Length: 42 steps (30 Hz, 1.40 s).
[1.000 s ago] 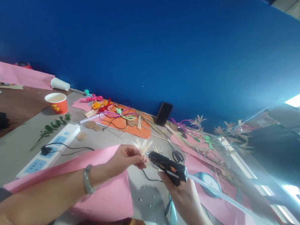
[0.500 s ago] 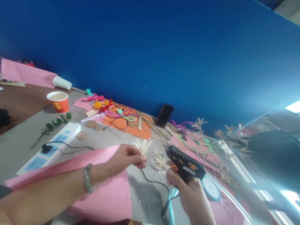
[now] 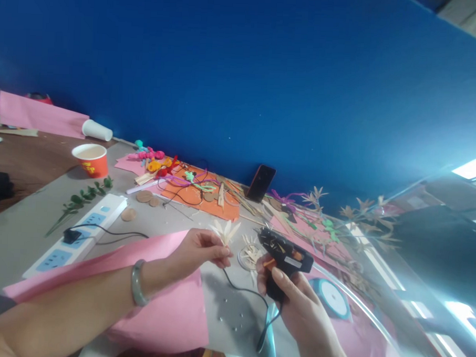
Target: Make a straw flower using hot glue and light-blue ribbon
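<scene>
Between the fingertips of my left hand (image 3: 205, 248) is a small cream flower (image 3: 225, 231) with pointed petals, pinched at its base. My right hand (image 3: 291, 296) is wrapped around the handle of a black hot glue gun (image 3: 284, 251) with an orange trigger. The gun's nozzle points left toward the flower, apart from it. Loose pale petal pieces (image 3: 251, 256) lie in a small round dish between my hands. A black cord runs over the table below them.
A white power strip (image 3: 75, 234) with a black plug, a green leafy sprig (image 3: 81, 200) and an orange paper cup (image 3: 91, 160) stand left. Pink paper (image 3: 169, 317) lies under my left arm. A phone (image 3: 261, 183) leans on the blue wall; a ribbon roll (image 3: 333, 298) sits right.
My right hand has turned the glue gun and shifted it slightly left, its nozzle a little nearer the flower. My left hand holds the flower almost unmoved.
</scene>
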Tool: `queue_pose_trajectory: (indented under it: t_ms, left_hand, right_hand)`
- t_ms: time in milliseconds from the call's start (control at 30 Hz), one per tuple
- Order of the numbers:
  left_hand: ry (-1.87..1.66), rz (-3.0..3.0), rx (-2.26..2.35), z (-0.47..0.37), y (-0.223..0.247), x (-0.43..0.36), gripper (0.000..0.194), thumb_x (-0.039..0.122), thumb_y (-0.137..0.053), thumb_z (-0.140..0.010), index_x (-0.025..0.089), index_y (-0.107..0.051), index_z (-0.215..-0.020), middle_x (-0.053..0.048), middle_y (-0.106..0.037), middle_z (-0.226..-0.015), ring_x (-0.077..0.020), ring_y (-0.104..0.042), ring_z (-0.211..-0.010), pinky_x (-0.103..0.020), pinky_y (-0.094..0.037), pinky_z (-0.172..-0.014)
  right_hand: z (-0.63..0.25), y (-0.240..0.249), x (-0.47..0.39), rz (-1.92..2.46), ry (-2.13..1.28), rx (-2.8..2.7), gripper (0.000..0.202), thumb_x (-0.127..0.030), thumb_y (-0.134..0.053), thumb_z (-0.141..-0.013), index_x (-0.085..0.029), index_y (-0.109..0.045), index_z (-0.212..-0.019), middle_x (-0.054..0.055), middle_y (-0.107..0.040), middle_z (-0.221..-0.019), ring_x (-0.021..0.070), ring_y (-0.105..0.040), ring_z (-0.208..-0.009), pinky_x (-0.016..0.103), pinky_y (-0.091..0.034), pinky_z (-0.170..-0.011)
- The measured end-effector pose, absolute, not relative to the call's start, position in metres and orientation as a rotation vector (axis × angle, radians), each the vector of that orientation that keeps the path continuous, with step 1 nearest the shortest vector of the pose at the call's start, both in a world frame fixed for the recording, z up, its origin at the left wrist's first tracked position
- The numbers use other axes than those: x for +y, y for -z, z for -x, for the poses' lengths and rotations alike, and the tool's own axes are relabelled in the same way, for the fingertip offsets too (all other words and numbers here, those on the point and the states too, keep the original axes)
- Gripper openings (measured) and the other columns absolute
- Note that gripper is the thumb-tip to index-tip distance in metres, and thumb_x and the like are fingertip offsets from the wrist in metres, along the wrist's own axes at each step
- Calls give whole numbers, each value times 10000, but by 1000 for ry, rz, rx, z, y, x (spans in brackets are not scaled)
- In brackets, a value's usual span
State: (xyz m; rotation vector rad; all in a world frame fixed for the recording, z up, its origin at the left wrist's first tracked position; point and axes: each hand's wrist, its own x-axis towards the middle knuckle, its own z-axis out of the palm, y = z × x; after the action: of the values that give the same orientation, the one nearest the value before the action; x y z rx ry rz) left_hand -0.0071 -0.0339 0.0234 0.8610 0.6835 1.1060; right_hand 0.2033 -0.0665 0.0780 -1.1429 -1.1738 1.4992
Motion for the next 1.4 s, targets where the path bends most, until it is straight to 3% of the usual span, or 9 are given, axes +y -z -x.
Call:
queue_pose_trajectory:
  t_ms: [167, 333, 633, 1200, 1400]
  left_hand:
    - [-1103, -871, 691, 7, -26, -35, 271, 309, -814, -652, 98, -646, -663, -83, -720, -691, -167, -691, -607, -281, -571, -621]
    - [-1102, -869, 703, 8, -28, -36, 272, 316, -813, -655, 96, -657, -684, -84, -721, -695, -177, -698, -614, -291, -575, -631]
    - [-1119, -863, 695, 9, -28, -37, 255, 309, -816, -654, 98, -676, -684, -68, -720, -699, -172, -700, -604, -265, -567, -603]
    - [-1107, -884, 707, 9, -29, -37, 281, 343, -818, -646, 104, -673, -674, -61, -714, -675, -180, -700, -612, -295, -576, -628]
    - [-1106, -868, 698, 9, -32, -38, 286, 339, -819, -645, 99, -666, -671, -58, -708, -671, -176, -699, -608, -284, -573, -620]
  right_hand:
    - [-207, -73, -63, 1196, -1405, -1341, 333, -458, -626, -834, -156, -627, -975, 39, -592, -724, 104, -431, -520, 242, -317, -469]
    - [-202, -79, -72, 1344, -1214, -1629, 351, -490, -531, -888, -154, -634, -865, 4, -517, -600, 146, -452, -568, 281, -378, -565]
    - [-202, -82, -81, 1472, -897, -2023, 447, -476, -385, -946, -186, -529, -639, 60, -620, -732, 180, -551, -667, 292, -423, -612]
    - [-199, -80, -86, 1509, -839, -2087, 430, -457, -385, -950, -201, -457, -613, -9, -462, -561, 145, -464, -537, 263, -360, -510]
    - [-197, -83, -85, 1507, -804, -2093, 434, -445, -391, -950, -200, -455, -598, -6, -474, -564, 145, -472, -542, 265, -356, -523]
